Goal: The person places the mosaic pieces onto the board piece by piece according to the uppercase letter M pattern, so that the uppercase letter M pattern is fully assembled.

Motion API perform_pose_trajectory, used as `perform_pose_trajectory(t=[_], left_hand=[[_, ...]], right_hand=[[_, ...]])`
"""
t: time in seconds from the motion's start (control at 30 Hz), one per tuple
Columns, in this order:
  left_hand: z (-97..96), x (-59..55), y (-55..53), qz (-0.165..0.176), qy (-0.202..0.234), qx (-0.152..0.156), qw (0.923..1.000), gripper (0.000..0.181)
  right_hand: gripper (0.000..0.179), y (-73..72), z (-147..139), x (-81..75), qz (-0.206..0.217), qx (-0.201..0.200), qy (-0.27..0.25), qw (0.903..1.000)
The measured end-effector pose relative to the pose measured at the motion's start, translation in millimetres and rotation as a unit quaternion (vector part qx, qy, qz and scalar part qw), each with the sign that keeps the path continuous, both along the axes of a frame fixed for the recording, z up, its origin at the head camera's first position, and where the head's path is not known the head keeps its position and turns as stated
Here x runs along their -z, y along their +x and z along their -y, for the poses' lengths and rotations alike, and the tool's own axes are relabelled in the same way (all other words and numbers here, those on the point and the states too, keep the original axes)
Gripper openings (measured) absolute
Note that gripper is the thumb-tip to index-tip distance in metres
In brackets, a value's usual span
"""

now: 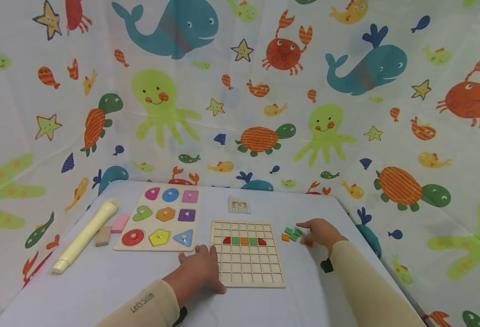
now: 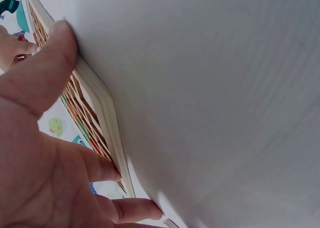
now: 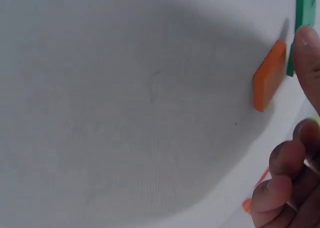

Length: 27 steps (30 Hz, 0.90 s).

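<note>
My left hand (image 1: 202,269) rests on the left side of a wooden grid board (image 1: 250,272). In the left wrist view, its thumb (image 2: 59,51) touches one edge while fingers spread along another. A row of red, green and orange tiles (image 1: 244,240) lies across the board's upper part. Right of the board, my right hand (image 1: 323,234) hovers at a small group of loose green tiles (image 1: 292,233) and an orange tile (image 1: 285,237). Under that hand lies another orange tile (image 3: 269,78), near the thumb (image 3: 307,53) in the right wrist view. No tile shows between its loosely bent fingers.
Left of the grid board lies a shape puzzle board (image 1: 164,245) with knobbed pieces. Beside it are a pink block (image 1: 120,224), a wooden block (image 1: 103,236) and a long cream tube-like object (image 1: 85,236). A small patterned card (image 1: 238,205) lies behind the grid board.
</note>
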<state>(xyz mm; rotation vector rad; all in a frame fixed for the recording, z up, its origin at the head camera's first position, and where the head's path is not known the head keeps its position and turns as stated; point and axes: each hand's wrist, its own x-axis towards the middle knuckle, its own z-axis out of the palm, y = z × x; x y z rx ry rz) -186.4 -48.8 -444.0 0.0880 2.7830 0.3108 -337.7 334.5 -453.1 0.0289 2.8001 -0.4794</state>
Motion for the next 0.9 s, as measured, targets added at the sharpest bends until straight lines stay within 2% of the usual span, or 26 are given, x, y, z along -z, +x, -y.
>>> perform_pose_trajectory(t=[0.2,0.3,0.43,0.57,0.67,0.9], left_hand=[[-2.0,-1.6,1.6,0.007,0.007,0.002,1.0,0.115],[-2.6,-4.5,3.0,0.004,0.008,-0.003,0.9999,0.114],[-2.2,-5.9,3.7,-0.003,0.001,-0.006,1.0,0.115],[-2.8,-3.9,3.9,-0.004,0.0,-0.005,1.0,0.115],[-2.7,-2.0,3.3,0.001,0.003,-0.005,1.0,0.115],[-0.5,-1.6,1.3,-0.001,0.002,-0.004,1.0,0.117]], right_hand=[[0.052,-8.1,2,6.0,-0.011,-0.037,0.029,0.9988],[0.046,-13.6,3,9.9,-0.015,-0.039,0.029,0.9987],[0.039,-17.6,3,14.5,-0.018,-0.028,0.004,0.9994],[0.034,-11.5,1,17.9,-0.041,-0.017,-0.014,0.9989],[0.032,-3.9,3,18.1,-0.08,-0.031,-0.01,0.9962],[0.031,17.3,32,2.6,-0.166,-0.054,-0.005,0.9847]])
